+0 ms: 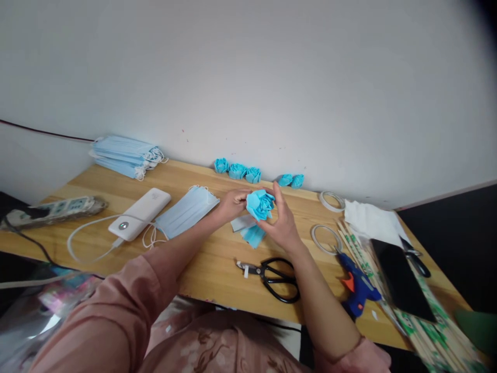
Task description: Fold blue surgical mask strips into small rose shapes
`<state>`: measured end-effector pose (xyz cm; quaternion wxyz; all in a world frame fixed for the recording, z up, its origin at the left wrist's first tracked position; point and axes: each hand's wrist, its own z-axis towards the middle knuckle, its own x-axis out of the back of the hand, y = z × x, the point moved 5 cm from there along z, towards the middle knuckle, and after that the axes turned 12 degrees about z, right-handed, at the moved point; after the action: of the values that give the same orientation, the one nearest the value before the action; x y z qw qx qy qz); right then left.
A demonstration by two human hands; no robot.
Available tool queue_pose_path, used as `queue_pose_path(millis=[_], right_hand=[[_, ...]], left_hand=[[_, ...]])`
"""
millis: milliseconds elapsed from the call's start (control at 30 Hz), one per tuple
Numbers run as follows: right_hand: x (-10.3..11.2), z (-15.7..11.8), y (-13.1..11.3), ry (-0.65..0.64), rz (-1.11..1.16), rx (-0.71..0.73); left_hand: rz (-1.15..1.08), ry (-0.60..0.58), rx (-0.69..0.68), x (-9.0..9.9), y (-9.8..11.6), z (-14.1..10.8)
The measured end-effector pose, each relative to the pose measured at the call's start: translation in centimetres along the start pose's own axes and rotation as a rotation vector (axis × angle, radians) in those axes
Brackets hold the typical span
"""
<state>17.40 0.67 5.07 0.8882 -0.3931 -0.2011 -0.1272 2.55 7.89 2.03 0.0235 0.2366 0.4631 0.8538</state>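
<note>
Five blooms look done: three fuller roses point(237, 171) and two tighter ones point(285, 180) along the table's back edge. Blue paper rose point(260, 205) in work, held above mid-table; judging by its layers, well along. Loose blue pieces point(254, 235) below, unattached. Left hand point(234, 203) pinches its left side, contact partly hidden; right hand point(284, 223) cups the right, thumb low. Petals ruffled, open, slightly uneven.

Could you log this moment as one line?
left hand: holding blue flower | right hand: holding same | nearby: scissors, glue gun | beyond: five more flowers
</note>
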Motion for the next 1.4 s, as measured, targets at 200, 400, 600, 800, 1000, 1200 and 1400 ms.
queue_pose_path(millis=[200,400,600,800,1000,1200,1400], right_hand=[[0.0,-0.3,0.5,0.065,-0.045,-0.013],[2.1,-0.5,1.6,0.332,0.071,-0.124],[4.0,-0.4,2.1,0.595,0.163,-0.145],[4.6,-0.2,2.7,0.651,0.068,-0.084],[6.6,0.4,4.0,0.729,0.014,-0.139],[8.2,3.7,6.6,0.634,-0.059,-0.232],[7.0,6.3,10.7,0.55,-0.142,-0.35]], left_hand=[[0.148,0.004,-0.164,-0.1,0.7,0.0],[0.562,0.12,-0.173,1.9,-0.3,0.5],[0.986,0.138,0.296,6.7,-4.9,0.8],[1.036,0.116,0.237,6.3,-4.3,0.7],[0.959,-0.151,0.295,3.7,-4.0,-0.1],[0.967,-0.267,0.227,3.0,-5.1,-0.3],[0.96,-0.291,0.227,2.8,-5.2,-0.3]])
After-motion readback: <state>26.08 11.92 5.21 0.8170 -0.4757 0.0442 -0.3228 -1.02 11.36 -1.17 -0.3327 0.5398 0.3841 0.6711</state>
